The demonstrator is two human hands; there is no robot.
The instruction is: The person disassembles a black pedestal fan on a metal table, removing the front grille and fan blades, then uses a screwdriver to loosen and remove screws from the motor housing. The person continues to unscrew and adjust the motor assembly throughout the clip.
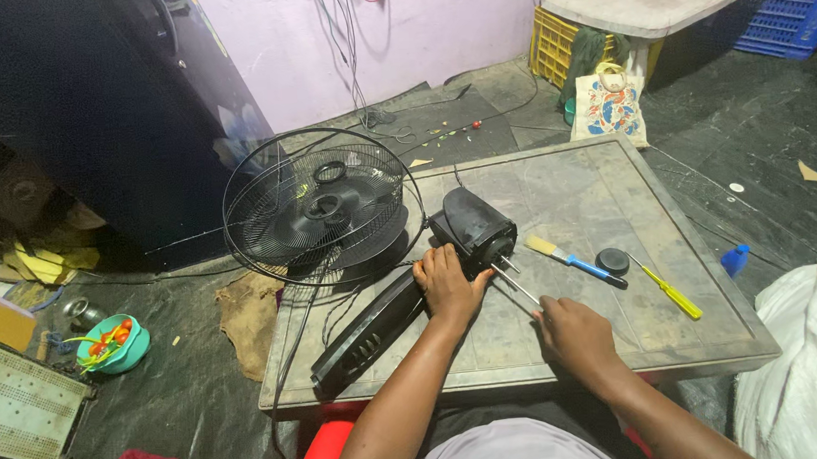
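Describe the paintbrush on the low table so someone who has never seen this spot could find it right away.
Start at the low grey table in the middle of the room. Right of the black fan motor that the left hand steadies lies a small paintbrush, beside a round black cap. Its pale bristles and blue handle set it apart from the yellow-handled screwdriver further right.

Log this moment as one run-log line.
left hand: grips black fan motor | right hand: pinches motor shaft tip | table: paintbrush, yellow screwdriver, fan grille
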